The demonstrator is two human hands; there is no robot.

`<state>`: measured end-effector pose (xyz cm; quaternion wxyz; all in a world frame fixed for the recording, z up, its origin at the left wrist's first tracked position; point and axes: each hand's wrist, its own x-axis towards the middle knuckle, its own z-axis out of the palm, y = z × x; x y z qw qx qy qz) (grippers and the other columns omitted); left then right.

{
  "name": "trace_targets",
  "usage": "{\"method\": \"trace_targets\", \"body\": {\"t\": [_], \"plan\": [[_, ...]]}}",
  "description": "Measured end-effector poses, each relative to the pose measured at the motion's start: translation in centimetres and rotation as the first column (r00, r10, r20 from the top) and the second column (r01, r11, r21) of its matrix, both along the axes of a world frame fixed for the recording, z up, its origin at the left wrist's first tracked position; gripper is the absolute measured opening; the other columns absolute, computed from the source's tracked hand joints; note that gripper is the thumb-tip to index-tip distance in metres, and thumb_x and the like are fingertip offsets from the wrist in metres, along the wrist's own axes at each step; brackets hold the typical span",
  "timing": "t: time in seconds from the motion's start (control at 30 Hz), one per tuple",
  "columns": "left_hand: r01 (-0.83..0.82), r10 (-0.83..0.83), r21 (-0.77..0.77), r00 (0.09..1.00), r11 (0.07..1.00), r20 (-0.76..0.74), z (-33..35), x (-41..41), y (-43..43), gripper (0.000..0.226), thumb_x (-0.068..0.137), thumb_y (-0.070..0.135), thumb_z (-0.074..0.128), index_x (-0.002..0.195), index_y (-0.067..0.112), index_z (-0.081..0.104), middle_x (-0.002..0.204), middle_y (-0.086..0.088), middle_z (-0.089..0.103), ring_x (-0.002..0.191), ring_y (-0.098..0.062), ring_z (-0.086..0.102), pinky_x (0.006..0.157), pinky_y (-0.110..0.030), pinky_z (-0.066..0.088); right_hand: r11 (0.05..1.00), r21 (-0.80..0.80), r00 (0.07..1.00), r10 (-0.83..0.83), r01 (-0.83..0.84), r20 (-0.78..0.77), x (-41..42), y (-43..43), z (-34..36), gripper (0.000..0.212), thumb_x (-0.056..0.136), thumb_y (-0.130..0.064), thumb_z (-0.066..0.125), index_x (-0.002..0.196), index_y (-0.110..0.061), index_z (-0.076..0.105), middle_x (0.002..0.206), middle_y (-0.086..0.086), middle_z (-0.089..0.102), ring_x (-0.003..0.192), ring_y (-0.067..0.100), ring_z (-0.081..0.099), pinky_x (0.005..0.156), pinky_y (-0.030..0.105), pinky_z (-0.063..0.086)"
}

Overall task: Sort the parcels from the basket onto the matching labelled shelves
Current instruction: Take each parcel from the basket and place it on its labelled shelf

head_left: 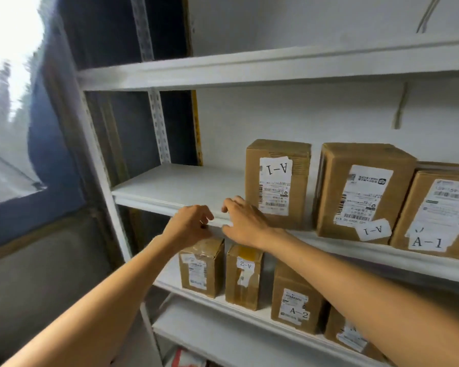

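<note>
Both hands hovered at the front lip of the A-1 shelf (175,186), neither holding a parcel. The left hand (190,225) had its fingers curled loosely on nothing; the right hand (245,225) had its fingers spread open, just beside the leftmost A-1 box (277,181). 2 more A-1 boxes stood to its right, and A-2 boxes (244,276) lined the shelf below. The basket was out of view. The risk from here: the right wrist sat close to that upright, narrow box, so a careless sweep could probably knock it over or push it askew.
</note>
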<state>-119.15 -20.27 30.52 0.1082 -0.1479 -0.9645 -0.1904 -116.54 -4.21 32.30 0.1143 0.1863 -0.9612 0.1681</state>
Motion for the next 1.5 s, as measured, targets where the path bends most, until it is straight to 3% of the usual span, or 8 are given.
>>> {"method": "trace_targets", "body": {"t": [0.2, 0.37, 0.5, 0.7, 0.93, 1.1, 1.37, 1.5], "plan": [[-0.307, 0.313, -0.097, 0.948, 0.947, 0.057, -1.5, 7.5, -4.9, 0.036, 0.077, 0.026, 0.076, 0.111, 0.023, 0.063, 0.107, 0.004, 0.066, 0.092, -0.015, 0.063, 0.08, -0.03, 0.054, 0.935, 0.005, 0.934, 0.354, -0.355, 0.036, 1.9, -3.5, -1.7, 0.035, 0.084, -0.022, 0.065, 0.117, -0.013, 0.056, 0.115, 0.006, 0.056, 0.099, 0.02, 0.056, 0.086, 0.034, 0.051], [-0.529, 0.541, -0.116, 0.832, 0.841, 0.123, -4.2, 16.9, -6.3, 0.036, 0.076, 0.033, 0.076, 0.109, 0.027, 0.063, 0.105, 0.007, 0.064, 0.094, -0.014, 0.062, 0.08, -0.03, 0.054, 0.8, 0.026, 0.798, 0.594, -0.599, 0.105, 5.7, -6.4, -4.2, 0.039, 0.085, -0.026, 0.065, 0.12, -0.014, 0.054, 0.118, 0.004, 0.054, 0.103, 0.021, 0.055, 0.086, 0.034, 0.05], [-0.693, 0.688, -0.073, 0.687, 0.717, 0.233, -6.4, 25.9, -7.1, 0.037, 0.076, 0.033, 0.074, 0.11, 0.027, 0.062, 0.106, 0.006, 0.064, 0.096, -0.014, 0.062, 0.086, -0.033, 0.053, 0.646, 0.031, 0.641, 0.749, -0.763, 0.169, 10.5, -9.4, -7.1, 0.042, 0.085, -0.026, 0.066, 0.123, -0.014, 0.053, 0.119, 0.005, 0.054, 0.106, 0.022, 0.055, 0.09, 0.037, 0.051], [-0.884, 0.86, -0.075, 0.425, 0.461, 0.283, -9.1, 42.1, -6.9, 0.037, 0.076, 0.033, 0.074, 0.11, 0.023, 0.064, 0.102, 0.004, 0.065, 0.095, -0.017, 0.063, 0.085, -0.035, 0.054, 0.32, 0.056, 0.324, 0.917, -0.946, 0.233, 21.2, -14.8, -10.4, 0.046, 0.084, -0.026, 0.07, 0.124, -0.012, 0.052, 0.116, 0.006, 0.054, 0.104, 0.022, 0.054, 0.085, 0.032, 0.049], [-0.98, 0.939, -0.146, 0.078, 0.133, 0.335, -11.9, 61.9, -2.9, 0.038, 0.074, 0.033, 0.073, 0.108, 0.019, 0.065, 0.104, 0.0, 0.065, 0.098, -0.02, 0.061, 0.084, -0.032, 0.05, -0.114, 0.092, -0.082, 0.951, -0.989, 0.297, 37.4, -18.1, -12.3, 0.049, 0.081, -0.031, 0.07, 0.124, -0.012, 0.055, 0.116, 0.005, 0.059, 0.103, 0.022, 0.056, 0.085, 0.034, 0.048], [-0.991, 0.914, -0.131, -0.09, -0.04, 0.396, -13.2, 73.9, 3.2, 0.035, 0.077, 0.033, 0.073, 0.107, 0.018, 0.063, 0.099, -0.001, 0.064, 0.091, -0.021, 0.062, 0.077, -0.035, 0.051, -0.351, 0.098, -0.312, 0.906, -0.931, 0.285, 49.8, -16.4, -13.1, 0.047, 0.078, -0.028, 0.071, 0.117, -0.006, 0.057, 0.106, 0.011, 0.062, 0.097, 0.027, 0.058, 0.08, 0.036, 0.046], [-0.943, 0.847, -0.163, -0.333, -0.291, 0.414, -14.9, 89.1, 14.7, 0.04, 0.081, 0.03, 0.074, 0.116, 0.015, 0.062, 0.108, -0.003, 0.066, 0.096, -0.022, 0.063, 0.084, -0.037, 0.053, -0.612, 0.065, -0.509, 0.707, -0.788, 0.491, 66.7, -9.7, -14.6, 0.06, 0.084, -0.037, 0.071, 0.132, -0.01, 0.047, 0.122, 0.007, 0.053, 0.108, 0.024, 0.054, 0.092, 0.037, 0.048], [-0.926, 0.798, -0.204, -0.378, -0.318, 0.47, -17.1, 93.4, 19.8, 0.032, 0.081, 0.033, 0.072, 0.106, 0.018, 0.06, 0.106, -0.004, 0.066, 0.084, -0.018, 0.056, 0.073, -0.03, 0.047, -0.669, 0.01, -0.573, 0.644, -0.743, 0.507, 71.7, -6.0, -16.3, 0.06, 0.086, -0.036, 0.069, 0.134, -0.01, 0.046, 0.124, 0.007, 0.052, 0.106, 0.02, 0.053, 0.092, 0.035, 0.048]]}}
